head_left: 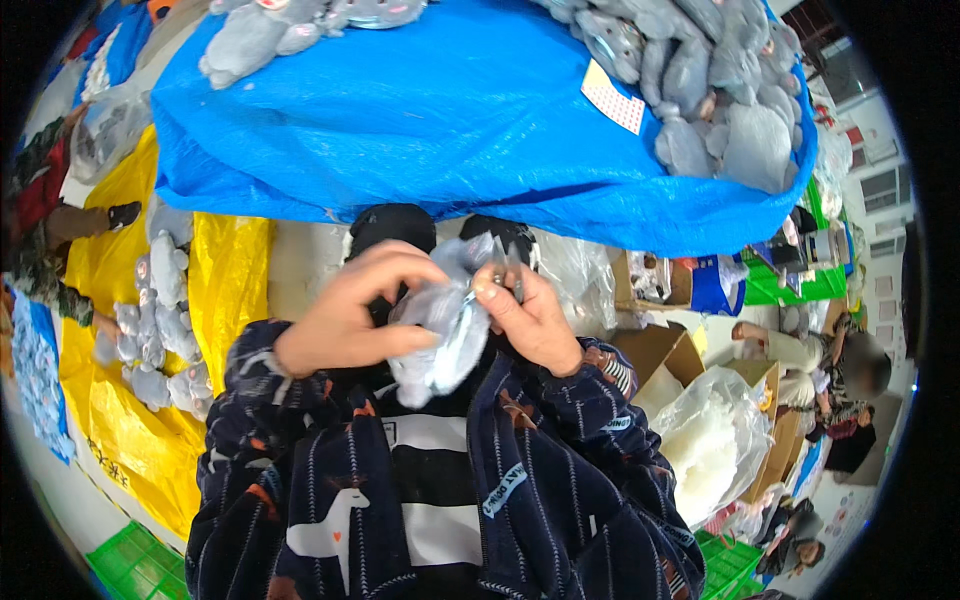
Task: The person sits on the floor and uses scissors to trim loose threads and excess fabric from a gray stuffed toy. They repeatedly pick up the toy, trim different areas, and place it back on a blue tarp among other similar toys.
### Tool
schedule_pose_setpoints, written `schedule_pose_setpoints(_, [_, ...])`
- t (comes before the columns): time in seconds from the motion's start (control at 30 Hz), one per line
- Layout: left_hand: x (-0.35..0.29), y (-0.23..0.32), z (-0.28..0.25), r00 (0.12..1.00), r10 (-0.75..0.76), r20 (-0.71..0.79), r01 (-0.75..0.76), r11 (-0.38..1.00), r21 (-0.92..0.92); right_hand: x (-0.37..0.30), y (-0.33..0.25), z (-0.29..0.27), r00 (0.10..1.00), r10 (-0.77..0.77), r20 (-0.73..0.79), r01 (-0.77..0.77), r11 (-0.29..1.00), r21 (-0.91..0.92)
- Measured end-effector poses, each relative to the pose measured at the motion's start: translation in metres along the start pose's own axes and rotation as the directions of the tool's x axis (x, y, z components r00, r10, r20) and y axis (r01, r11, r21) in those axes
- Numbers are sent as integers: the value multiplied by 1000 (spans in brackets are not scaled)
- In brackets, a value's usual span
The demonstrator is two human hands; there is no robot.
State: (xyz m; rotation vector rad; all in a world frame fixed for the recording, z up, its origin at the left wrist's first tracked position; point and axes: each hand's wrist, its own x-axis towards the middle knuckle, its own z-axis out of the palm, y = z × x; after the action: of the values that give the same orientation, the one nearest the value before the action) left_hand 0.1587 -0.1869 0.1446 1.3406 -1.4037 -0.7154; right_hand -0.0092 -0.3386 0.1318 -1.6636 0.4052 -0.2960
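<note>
A small grey plush toy is held above my lap, with a paler, whitish strip along its side. My left hand grips it from the left, with the thumb pressed across its front and the fingers curled behind. On the other side, my right hand is closed at the toy's upper right edge, thumb and forefinger pinched together. A thin dark metal tool, perhaps small scissors, sticks up from those fingers; motion blur hides its exact kind.
A table under a blue plastic sheet stands ahead, with grey plush toys piled right and a dotted sticker sheet. Left is a yellow sheet with more toys. Right are cardboard boxes and a bag of white stuffing. Other people sit around.
</note>
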Motion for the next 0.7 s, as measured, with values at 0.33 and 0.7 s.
schedule_pose_setpoints(0.33, [-18, -38, 54, 983, -182, 14, 181, 982, 53, -10, 39, 5, 994, -113, 8, 111, 956, -270])
schedule_pose_setpoints(0.7, [3, -66, 82, 956, -289, 42, 290, 921, -259, -18, 27, -23, 950, -214, 226, 307, 763, -568])
